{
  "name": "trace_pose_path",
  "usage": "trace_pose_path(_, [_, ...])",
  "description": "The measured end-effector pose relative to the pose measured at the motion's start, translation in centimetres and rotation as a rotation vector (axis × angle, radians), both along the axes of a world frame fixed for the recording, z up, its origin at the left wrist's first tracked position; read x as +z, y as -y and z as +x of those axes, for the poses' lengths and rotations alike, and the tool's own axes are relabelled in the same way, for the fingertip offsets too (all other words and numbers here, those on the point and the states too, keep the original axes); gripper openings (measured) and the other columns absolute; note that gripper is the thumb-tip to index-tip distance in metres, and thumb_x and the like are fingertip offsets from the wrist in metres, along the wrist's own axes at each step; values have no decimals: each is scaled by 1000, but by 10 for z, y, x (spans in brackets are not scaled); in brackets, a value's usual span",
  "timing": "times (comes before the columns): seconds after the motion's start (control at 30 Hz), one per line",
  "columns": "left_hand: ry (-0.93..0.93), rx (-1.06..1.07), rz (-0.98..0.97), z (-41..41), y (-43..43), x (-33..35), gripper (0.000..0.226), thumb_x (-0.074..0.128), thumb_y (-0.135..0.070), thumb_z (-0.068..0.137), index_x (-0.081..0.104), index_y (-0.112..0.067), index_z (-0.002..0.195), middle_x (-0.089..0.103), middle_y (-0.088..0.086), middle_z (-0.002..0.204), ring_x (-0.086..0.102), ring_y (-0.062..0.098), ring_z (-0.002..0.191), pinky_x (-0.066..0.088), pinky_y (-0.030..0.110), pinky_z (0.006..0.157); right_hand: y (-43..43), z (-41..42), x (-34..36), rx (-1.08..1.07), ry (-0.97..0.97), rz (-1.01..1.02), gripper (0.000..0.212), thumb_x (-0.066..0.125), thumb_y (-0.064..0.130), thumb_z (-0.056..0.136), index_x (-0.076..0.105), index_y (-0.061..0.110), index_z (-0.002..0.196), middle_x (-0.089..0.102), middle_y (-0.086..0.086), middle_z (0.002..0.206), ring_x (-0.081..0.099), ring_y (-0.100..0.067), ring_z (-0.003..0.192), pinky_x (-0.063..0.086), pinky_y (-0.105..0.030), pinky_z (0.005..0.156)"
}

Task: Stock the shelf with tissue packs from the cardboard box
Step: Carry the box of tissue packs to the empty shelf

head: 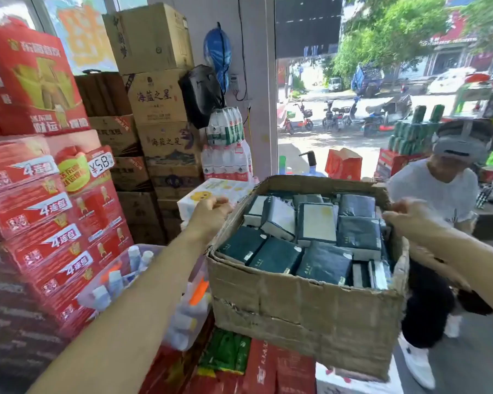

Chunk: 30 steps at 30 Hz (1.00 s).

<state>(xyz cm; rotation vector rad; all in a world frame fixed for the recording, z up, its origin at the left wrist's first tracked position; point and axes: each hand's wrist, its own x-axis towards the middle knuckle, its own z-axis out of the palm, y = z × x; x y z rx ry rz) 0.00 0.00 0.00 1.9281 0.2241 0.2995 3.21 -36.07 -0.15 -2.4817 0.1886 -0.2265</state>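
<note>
The cardboard box point(302, 305) is in the middle of the view, held up in the air between both arms, above stacked goods. It is worn and creased, its top flaps are open, and it tilts a little toward the camera. Inside, it is almost full of tissue packs point(322, 264) in dark green wrapping, some lying flat and some standing on edge, a few showing a pale face.

The left hand point(211, 209) grips the far left corner of the box; its fingers point(219, 201) are curled closed over the rim. The right hand point(410, 214) is at the far right rim, with the fingers bent onto the cardboard edge, but motion blur makes it hard to tell how firmly they close.

Just behind the left hand lies a white pack with yellow print point(211, 191). Under the left forearm there is a clear plastic bin point(117, 277) with small bottles. To the left stand red cartons point(40, 211) in a tall pile, with a price tag point(100, 163) on them. Behind them brown cartons point(160, 109) are stacked against the wall, beside packs of bottled water point(227, 160). To the right, a crouching person in a white shirt point(436, 194) is near the open doorway, and scooters point(336, 115) stand outside in the street.
</note>
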Motion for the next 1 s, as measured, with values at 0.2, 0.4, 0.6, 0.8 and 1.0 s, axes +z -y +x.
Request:
trace_pose_path(0.2, [-106,101,48,29,-9,-21,47,56,-23,94,46,-15,140,49,1,135,48,19,119,39,30,96,10,18,-7,-97,-337,-11,44,58,35,94,55,-8,94,58,-22,76,59,-34,64,52,-35,55])
trace_pose_path(0.4, [-267,182,130,79,-7,-35,51,58,-25,93,44,-10,140,49,9,137,47,27,124,35,27,89,28,57,-9,-85,-402,79,27,53,13,91,56,-14,91,58,-27,69,60,-38,55,55,-46,55])
trace_pose_path(0.6, [-358,263,231,121,-7,-52,16,58,-20,91,53,-11,79,50,8,89,49,23,82,35,30,75,43,83,-18,-28,-542,79,25,48,13,93,58,-9,84,59,-19,48,57,-28,33,42,-21,36])
trace_pose_path(0.8, [-524,308,506,139,-12,-59,54,61,-47,90,65,-1,117,62,17,123,57,35,111,44,33,90,50,101,-40,-9,-519,130,22,50,13,95,57,-8,92,65,-24,61,65,-37,46,56,-47,45])
trace_pose_path(1.0, [-561,319,709,137,-2,-53,47,55,-51,93,68,-12,118,64,13,123,57,34,113,45,34,88,66,105,-46,25,-467,178,24,57,15,94,58,-2,77,52,-9,39,52,-22,29,44,-23,36])
